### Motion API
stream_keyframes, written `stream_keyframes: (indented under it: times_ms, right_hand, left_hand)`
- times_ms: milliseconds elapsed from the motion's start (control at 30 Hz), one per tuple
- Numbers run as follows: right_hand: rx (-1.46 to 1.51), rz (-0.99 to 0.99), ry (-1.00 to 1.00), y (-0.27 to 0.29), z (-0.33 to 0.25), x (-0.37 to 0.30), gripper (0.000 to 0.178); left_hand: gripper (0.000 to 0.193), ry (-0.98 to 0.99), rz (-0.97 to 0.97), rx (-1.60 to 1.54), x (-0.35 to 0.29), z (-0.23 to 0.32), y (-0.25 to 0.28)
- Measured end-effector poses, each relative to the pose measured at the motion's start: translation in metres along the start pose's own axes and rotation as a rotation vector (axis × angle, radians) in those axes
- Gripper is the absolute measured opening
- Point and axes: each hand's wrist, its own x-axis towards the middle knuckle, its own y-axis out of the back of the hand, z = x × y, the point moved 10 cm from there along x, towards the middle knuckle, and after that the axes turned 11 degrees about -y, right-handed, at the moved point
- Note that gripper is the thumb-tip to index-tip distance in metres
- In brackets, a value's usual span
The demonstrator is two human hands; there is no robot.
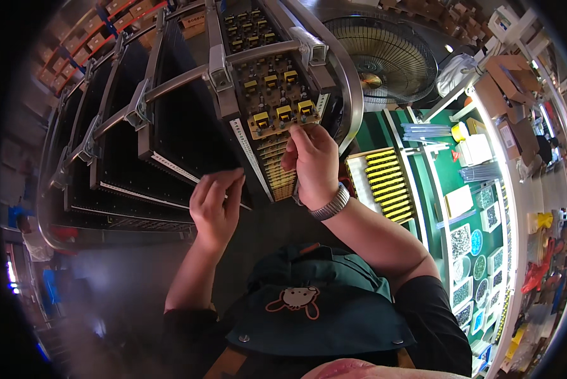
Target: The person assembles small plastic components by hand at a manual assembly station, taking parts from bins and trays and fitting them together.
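A brown circuit board (271, 125) with yellow-wrapped transformers sits in a slotted rack at the upper middle. My right hand (315, 163) is closed at its front edge, thumb and forefinger pinching it. Below that board, more boards (276, 165) are stacked in the slots, with only their edges showing. My left hand (217, 203) hovers left of the stack, close to the rack's black side panel (249, 158). Its fingers are loosely curled together, and nothing shows in them.
Metal tube rails (185, 82) hold several black slotted panels (170, 129) on the left. Behind the rack stands a large floor fan (381, 57). A lit green bench on the right bears a tray (358, 180) with yellow parts and several bins of small components (462, 240).
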Motion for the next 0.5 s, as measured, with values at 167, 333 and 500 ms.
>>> stream_keyframes:
  times_ms: [167, 333, 500]
  right_hand:
    - [-0.040, 0.024, -0.001, 0.004, -0.008, 0.003, 0.013]
    - [-0.040, 0.035, -0.015, 0.003, -0.008, 0.004, 0.012]
    - [-0.030, 0.033, -0.031, 0.003, -0.008, 0.003, 0.012]
  left_hand:
    - [0.022, -0.186, 0.198, 0.132, 0.037, 0.011, -0.001]
    - [0.022, -0.260, 0.197, 0.148, 0.050, 0.015, -0.010]
    - [0.022, -0.287, 0.184, 0.191, 0.050, 0.012, -0.014]
